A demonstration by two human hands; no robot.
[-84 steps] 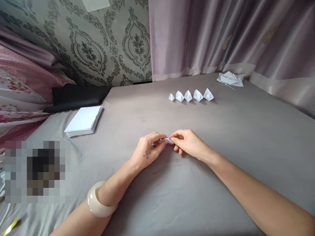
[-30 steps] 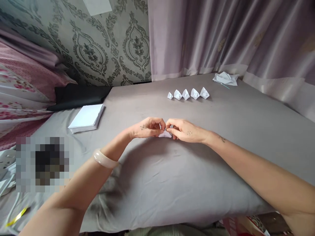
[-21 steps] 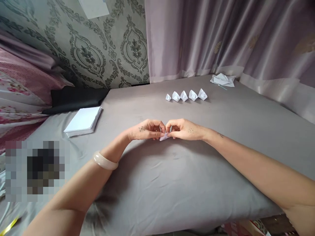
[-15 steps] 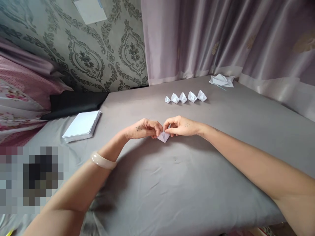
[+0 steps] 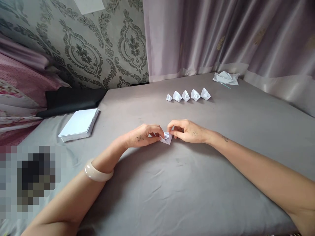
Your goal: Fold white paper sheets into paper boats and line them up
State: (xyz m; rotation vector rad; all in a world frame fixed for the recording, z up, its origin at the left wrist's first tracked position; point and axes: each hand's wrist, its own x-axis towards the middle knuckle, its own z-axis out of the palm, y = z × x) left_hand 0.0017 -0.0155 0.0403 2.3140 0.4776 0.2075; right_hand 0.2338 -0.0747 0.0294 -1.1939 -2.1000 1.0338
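Observation:
A small folded white paper boat (image 5: 166,139) is held between my two hands, low over the grey cloth. My left hand (image 5: 145,135), with a pale bangle on its wrist, pinches the boat's left side. On the opposite side, the thumb and fingertips of my right hand (image 5: 188,131) grip the right corner. The top of the boat is spread, showing inner folds. Fingertips partly cover both ends. Farther back, several finished-looking paper boats (image 5: 185,95) stand in a row, the smallest at the left.
A stack of white paper (image 5: 80,123) lies at the left, near a black cloth (image 5: 73,101). Folded white papers (image 5: 225,78) and a thin greenish stick (image 5: 226,86) lie at the back right. The grey cloth (image 5: 157,196) has creases. Purple curtains (image 5: 167,39) hang behind.
My hands have moved slightly apart and the paper boat's top has opened wider between them. The view has shifted a little.

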